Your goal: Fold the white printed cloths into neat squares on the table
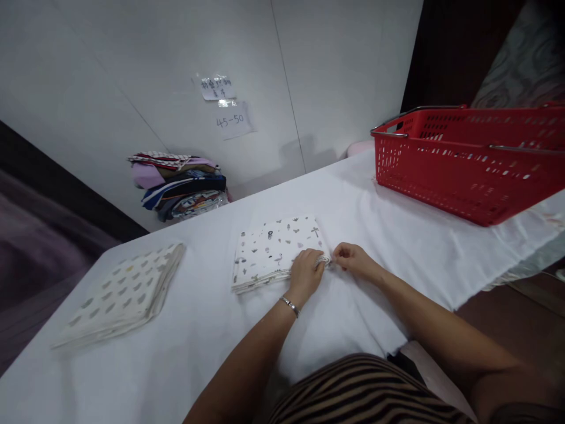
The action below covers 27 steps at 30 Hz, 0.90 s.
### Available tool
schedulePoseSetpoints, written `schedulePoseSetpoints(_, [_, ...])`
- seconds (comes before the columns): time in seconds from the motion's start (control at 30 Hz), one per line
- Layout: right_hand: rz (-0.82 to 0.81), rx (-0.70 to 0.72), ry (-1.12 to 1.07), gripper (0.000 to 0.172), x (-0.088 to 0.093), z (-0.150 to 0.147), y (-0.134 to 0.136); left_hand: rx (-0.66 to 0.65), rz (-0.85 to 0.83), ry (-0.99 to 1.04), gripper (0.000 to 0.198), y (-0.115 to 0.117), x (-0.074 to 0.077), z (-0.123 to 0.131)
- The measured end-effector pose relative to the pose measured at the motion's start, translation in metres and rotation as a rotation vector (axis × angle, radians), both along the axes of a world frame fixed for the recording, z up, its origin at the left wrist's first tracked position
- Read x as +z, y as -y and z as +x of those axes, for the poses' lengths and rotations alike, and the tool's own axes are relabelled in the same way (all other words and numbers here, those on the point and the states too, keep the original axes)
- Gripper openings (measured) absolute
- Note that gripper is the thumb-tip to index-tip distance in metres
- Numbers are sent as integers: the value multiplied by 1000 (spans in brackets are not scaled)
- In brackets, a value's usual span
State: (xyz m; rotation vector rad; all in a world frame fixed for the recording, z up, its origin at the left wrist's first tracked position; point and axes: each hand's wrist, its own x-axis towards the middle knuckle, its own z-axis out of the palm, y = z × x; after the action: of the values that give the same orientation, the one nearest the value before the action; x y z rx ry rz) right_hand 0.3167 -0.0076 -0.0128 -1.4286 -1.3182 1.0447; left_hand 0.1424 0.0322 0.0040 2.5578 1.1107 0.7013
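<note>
Right under the fingers, a white-covered table [212, 353] is spreading out on every side, its cloth creasing softly to the right of the right hand [352, 259]. The left hand [305, 272] is curling its fingers closed over 1 corner of a folded patterned cloth [276, 244], gathering a small roll of fabric there; the rest of that cloth is lying flat on the table, just left of and beyond those fingers. The right fingers are bunching narrowly beside the same corner; whether their tips are pinching fabric, I cannot tell.

Well to the left of the fingers, a 2nd folded cloth [126, 288] is lying near the table's left end, showing rows of grey marks and 1 yellow mark. Right of the fingers and farther off, a red basket [459, 171] is standing on the table, its metal handles resting folded at the rim.

Beyond the fingers, past the table's far edge, a pile of fabrics [180, 182] is sitting against a pale wall [344, 65]. Above it, 2 paper notes [233, 121] are clinging to the wall, the lower reading 45-50.
</note>
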Motion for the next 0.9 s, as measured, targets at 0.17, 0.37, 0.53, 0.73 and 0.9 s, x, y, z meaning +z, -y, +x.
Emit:
schedulePoseSetpoints(0.17, [-47, 57, -16, 20, 1, -7, 2, 3, 12, 18, 16, 0, 1, 1])
schedulePoseSetpoints(0.37, [-67, 77, -30, 22, 4, -7, 3, -7, 49, 20, 14, 0, -2, 1])
schedulePoseSetpoints(0.53, [-76, 108, -18, 21, 11, -5, 5, -8, 56, 31, 14, 0, -4, 1])
schedulePoseSetpoints(0.73, [-77, 93, -27, 19, 10, -4, 3, -10, 55, 13, 17, 0, -3, 1])
schedulePoseSetpoints(0.9, [-87, 116, -37, 23, 11, 1, 3, -10, 52, 16, 17, 0, -2, 1])
